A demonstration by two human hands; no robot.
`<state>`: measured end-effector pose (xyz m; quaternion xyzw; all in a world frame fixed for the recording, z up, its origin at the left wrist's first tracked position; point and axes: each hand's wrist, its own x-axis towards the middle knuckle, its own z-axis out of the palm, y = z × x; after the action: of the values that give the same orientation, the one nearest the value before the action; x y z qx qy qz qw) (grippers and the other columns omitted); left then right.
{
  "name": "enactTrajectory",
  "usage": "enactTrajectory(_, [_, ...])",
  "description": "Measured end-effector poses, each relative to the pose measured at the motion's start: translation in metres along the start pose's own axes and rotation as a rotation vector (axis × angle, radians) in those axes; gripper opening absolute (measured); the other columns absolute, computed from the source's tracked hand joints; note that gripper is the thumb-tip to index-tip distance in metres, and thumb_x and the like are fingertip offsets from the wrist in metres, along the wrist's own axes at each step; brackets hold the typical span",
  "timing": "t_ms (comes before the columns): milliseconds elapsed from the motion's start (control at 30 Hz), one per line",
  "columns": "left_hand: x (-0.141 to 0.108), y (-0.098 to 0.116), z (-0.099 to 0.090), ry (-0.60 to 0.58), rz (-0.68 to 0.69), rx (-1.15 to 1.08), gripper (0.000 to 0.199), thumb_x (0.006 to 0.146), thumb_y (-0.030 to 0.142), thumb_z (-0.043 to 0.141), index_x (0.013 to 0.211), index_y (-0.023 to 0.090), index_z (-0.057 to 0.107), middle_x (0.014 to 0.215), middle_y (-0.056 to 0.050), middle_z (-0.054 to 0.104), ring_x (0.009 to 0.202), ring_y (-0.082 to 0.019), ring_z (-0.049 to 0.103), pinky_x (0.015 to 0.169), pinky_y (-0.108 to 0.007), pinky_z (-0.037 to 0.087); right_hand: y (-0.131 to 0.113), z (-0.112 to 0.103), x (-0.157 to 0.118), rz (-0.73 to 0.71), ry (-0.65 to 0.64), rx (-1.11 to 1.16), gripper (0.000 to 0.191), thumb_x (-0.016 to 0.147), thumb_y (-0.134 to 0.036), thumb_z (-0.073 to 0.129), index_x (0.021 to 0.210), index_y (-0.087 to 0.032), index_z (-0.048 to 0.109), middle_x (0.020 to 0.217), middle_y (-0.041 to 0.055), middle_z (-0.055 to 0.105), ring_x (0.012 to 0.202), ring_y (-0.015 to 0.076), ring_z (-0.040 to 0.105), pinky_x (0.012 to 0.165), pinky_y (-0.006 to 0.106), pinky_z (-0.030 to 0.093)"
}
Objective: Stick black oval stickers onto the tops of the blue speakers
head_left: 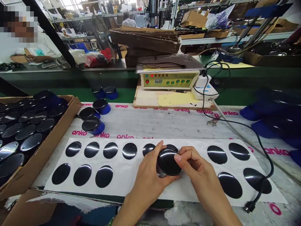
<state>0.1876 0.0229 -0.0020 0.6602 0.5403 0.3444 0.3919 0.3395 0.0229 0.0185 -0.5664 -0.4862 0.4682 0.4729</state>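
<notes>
My left hand (151, 171) is wrapped round the side of a round part with a glossy black top (169, 161), held above a white sheet (124, 185). My right hand (194, 163) has thumb and fingers pinched at the upper right edge of that top; whatever thin thing they may hold there is too small to tell. Black glossy discs lie in rows on the sheet, such as one at the left (105, 176) and one at the right (229, 185). The underside of the held part is hidden by my left hand.
A cardboard box (53, 138) of black-topped parts stands at left. Several blue-sided parts (93, 125) sit behind the sheet. A control box (169, 80) stands at the back. A black cable (265, 150) crosses the right side. Blue parts (277, 116) lie far right. A person sits back left.
</notes>
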Motion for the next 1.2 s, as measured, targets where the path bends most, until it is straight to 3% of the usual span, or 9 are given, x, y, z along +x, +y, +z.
enactTrajectory(300, [-0.003,0.000,0.000,0.000,0.038,0.007,0.088,0.072,0.026,0.078,0.139,0.043,0.024,0.134,0.006,0.054,0.123,-0.018,0.051,0.103,-0.037,0.041,-0.003,0.006,-0.001,-0.189,0.105,-0.205,0.025,0.086,-0.037,0.059,0.069,-0.022,0.051,0.080,0.0011,0.050,0.076,0.0161,0.052,0.069,0.030,0.042])
enactTrajectory(600, [-0.002,0.001,0.000,0.005,0.034,0.002,0.089,0.071,0.024,0.077,0.141,0.036,0.023,0.134,0.002,0.054,0.122,-0.021,0.052,0.102,-0.039,0.042,-0.008,0.008,-0.003,-0.373,0.121,-0.440,0.019,0.091,-0.027,0.052,0.074,-0.022,0.044,0.080,0.0001,0.048,0.074,0.0152,0.051,0.064,0.028,0.041])
enactTrajectory(933, [-0.001,-0.001,-0.001,-0.017,0.199,0.182,0.082,0.077,0.020,0.071,0.142,0.033,0.024,0.138,-0.002,0.051,0.125,-0.021,0.050,0.104,-0.038,0.044,-0.010,0.012,-0.002,-0.504,0.133,-0.684,0.021,0.095,-0.026,0.042,0.074,-0.023,0.040,0.077,0.0017,0.049,0.070,0.0158,0.051,0.058,0.027,0.040])
enactTrajectory(1033, [-0.007,-0.001,0.000,-0.025,0.288,0.260,0.078,0.082,0.020,0.065,0.145,0.034,0.021,0.142,-0.004,0.044,0.129,-0.022,0.046,0.105,-0.038,0.043,-0.017,-0.012,0.010,-0.522,0.168,-0.966,0.033,0.095,-0.041,0.039,0.066,-0.024,0.037,0.062,0.0005,0.049,0.054,0.0160,0.047,0.051,0.030,0.035])
enactTrajectory(1100, [-0.014,0.002,-0.003,-0.055,0.291,0.313,0.070,0.086,0.022,0.059,0.145,0.036,0.023,0.144,-0.006,0.040,0.126,-0.023,0.049,0.100,-0.037,0.048,-0.020,-0.041,0.014,-0.432,0.250,-1.074,0.044,0.091,-0.055,0.038,0.059,-0.025,0.034,0.047,-0.0018,0.042,0.039,0.0143,0.037,0.042,0.031,0.027])
enactTrajectory(1133, [-0.017,0.004,-0.006,-0.087,0.296,0.338,0.065,0.088,0.022,0.057,0.144,0.037,0.026,0.145,-0.006,0.037,0.123,-0.023,0.051,0.095,-0.036,0.051,-0.019,-0.058,0.013,-0.361,0.267,-1.073,0.047,0.088,-0.060,0.040,0.057,-0.026,0.035,0.043,-0.0022,0.040,0.035,0.0137,0.035,0.039,0.030,0.025])
enactTrajectory(1200, [-0.015,0.010,-0.016,-0.178,0.358,0.390,0.059,0.089,0.020,0.054,0.141,0.040,0.033,0.146,-0.006,0.032,0.117,-0.022,0.056,0.089,-0.032,0.054,-0.008,-0.087,0.007,-0.270,0.155,-0.973,0.040,0.080,-0.062,0.053,0.060,-0.029,0.048,0.044,-0.0013,0.047,0.034,0.0142,0.043,0.037,0.030,0.032])
